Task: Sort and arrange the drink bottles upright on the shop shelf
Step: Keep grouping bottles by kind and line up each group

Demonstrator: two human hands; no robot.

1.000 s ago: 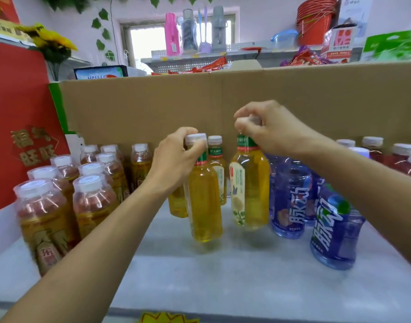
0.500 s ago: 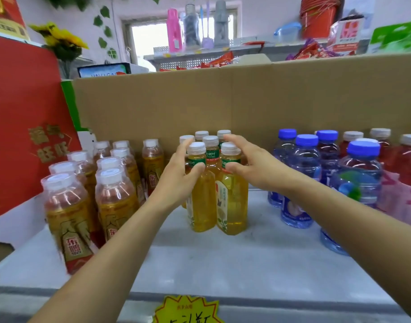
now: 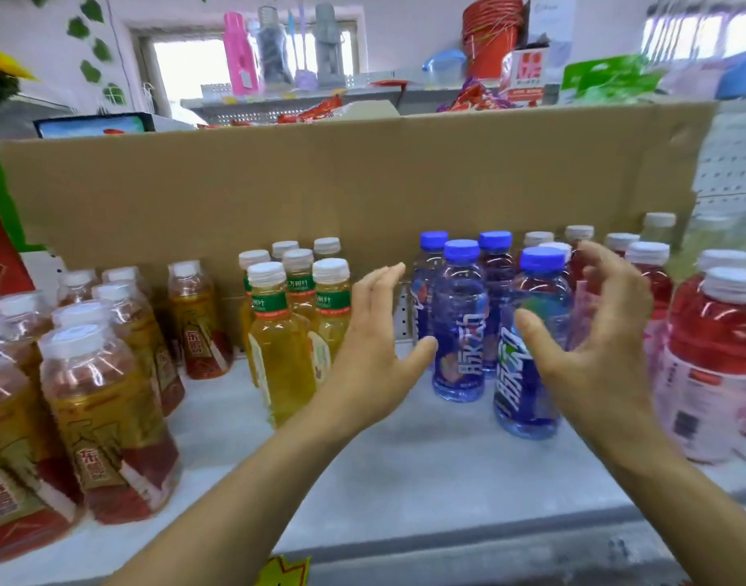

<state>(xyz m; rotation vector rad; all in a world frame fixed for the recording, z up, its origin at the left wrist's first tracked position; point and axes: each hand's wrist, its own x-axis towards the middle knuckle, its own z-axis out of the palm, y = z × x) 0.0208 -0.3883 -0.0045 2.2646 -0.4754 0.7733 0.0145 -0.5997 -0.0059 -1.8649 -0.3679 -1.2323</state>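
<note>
A cardboard sheet (image 3: 363, 184) backs your shelf (image 3: 405, 480), where the bottles stand upright in groups: amber tea bottles (image 3: 105, 395) at the left, yellow tea bottles (image 3: 278, 353) beside them, blue-capped bottles (image 3: 458, 332) right of centre, red drink bottles (image 3: 718, 353) at the far right. Your left hand (image 3: 371, 357) hovers in the gap between the yellow and blue groups, fingers straight and spread, holding nothing. Your right hand (image 3: 595, 332), likewise spread and empty, hovers just right of the front blue-capped bottle (image 3: 519, 374); whether either thumb touches a bottle cannot be told.

Upright on the grey shelf (image 3: 405, 480), left to right: amber tea bottles (image 3: 105, 399), yellow tea bottles (image 3: 278, 357), blue-capped bottles (image 3: 458, 332), red bottles (image 3: 713, 344).
</note>
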